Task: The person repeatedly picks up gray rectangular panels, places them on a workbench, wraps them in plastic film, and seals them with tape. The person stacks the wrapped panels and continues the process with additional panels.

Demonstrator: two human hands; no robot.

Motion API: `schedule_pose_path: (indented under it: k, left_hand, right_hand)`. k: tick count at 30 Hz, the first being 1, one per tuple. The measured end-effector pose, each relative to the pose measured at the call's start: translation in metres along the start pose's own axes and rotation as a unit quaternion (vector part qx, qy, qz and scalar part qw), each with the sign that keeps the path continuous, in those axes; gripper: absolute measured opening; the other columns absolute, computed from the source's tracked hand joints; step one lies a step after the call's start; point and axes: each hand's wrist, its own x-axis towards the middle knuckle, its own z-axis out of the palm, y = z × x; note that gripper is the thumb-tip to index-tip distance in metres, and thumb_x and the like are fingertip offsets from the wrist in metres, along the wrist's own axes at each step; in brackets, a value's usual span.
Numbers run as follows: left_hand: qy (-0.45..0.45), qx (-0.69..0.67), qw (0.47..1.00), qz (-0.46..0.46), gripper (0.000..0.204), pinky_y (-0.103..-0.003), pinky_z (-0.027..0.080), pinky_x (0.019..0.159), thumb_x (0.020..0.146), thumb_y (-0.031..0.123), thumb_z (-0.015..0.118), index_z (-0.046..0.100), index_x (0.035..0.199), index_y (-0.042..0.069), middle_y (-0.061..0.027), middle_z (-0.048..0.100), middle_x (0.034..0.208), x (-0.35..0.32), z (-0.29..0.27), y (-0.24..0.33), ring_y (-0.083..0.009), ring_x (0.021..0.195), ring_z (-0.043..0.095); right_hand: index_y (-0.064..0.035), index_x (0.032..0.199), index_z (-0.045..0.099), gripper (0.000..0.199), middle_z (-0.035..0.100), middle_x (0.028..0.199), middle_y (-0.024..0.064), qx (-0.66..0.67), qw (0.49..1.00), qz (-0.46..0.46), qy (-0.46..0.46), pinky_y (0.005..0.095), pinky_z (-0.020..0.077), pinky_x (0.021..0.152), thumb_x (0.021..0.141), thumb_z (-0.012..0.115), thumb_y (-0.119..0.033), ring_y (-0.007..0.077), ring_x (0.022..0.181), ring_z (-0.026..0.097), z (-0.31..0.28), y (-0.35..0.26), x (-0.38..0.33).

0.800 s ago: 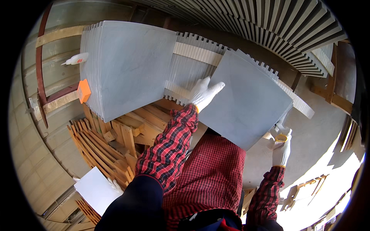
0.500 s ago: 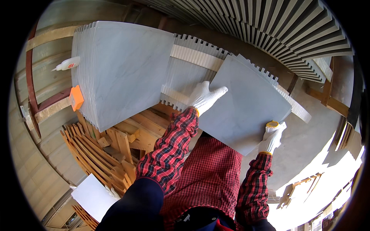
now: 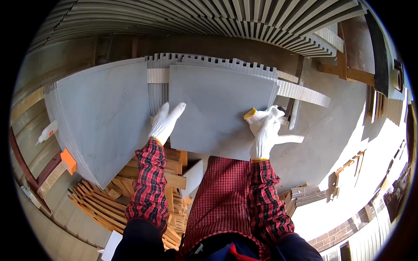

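I hold a square grey stone tile [image 3: 217, 108] upright in front of me. My left hand [image 3: 165, 122], in a white knit glove, grips the tile's left edge. My right hand [image 3: 265, 128], also gloved, grips its right edge, and a small yellow piece [image 3: 249, 114] shows at its fingers. Behind the tile stands a row of like tiles on edge [image 3: 209, 61], and a larger stack of grey tiles [image 3: 100, 117] leans at the left. Red checked sleeves cover both forearms.
Wooden slats and pallet pieces [image 3: 130, 191] lie below the left stack. An orange block [image 3: 68, 161] and a white bottle [image 3: 47, 132] sit at the far left. Ribbed tile rows [image 3: 244, 21] run along the top. A concrete floor [image 3: 339, 130] spreads to the right.
The tile has swung from a tilt at the right to upright in front of me. My right hand came up from below onto its right edge. My view turned left.
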Motion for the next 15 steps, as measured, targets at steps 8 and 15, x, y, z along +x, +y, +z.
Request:
schedule_pose_path:
  k: [8, 15]
  left_hand:
    - [-0.041, -0.184, 0.981, -0.037, 0.098, -0.040, 0.026, 0.119, 0.091, 0.060, 0.062, 0.028, 0.151, -0.010, -0.0227, 0.037, 0.155, 0.014, -0.021, -0.034, -0.0300, 0.144, 0.035]
    - [0.173, 0.008, 0.982, 0.074, 0.074, -0.037, 0.038, 0.112, 0.095, 0.044, 0.065, 0.041, 0.148, -0.002, -0.0218, 0.043, 0.149, -0.020, -0.006, 0.011, -0.0291, 0.133, 0.049]
  right_hand:
    - [-0.0076, 0.131, 0.053, 0.037, 0.066, 0.114, 0.0161, -0.124, 0.982, -0.130, -0.061, 0.0374, 0.0499, 0.091, 0.105, 0.048, -0.034, 0.0266, 0.102, 0.065, 0.009, 0.019, -0.019]
    - [-0.0006, 0.130, 0.051, 0.041, 0.069, 0.098, 0.0243, -0.177, 0.965, -0.162, -0.109, 0.0428, 0.0532, 0.078, 0.103, 0.052, -0.031, 0.0365, 0.085, 0.070, -0.005, 0.018, -0.012]
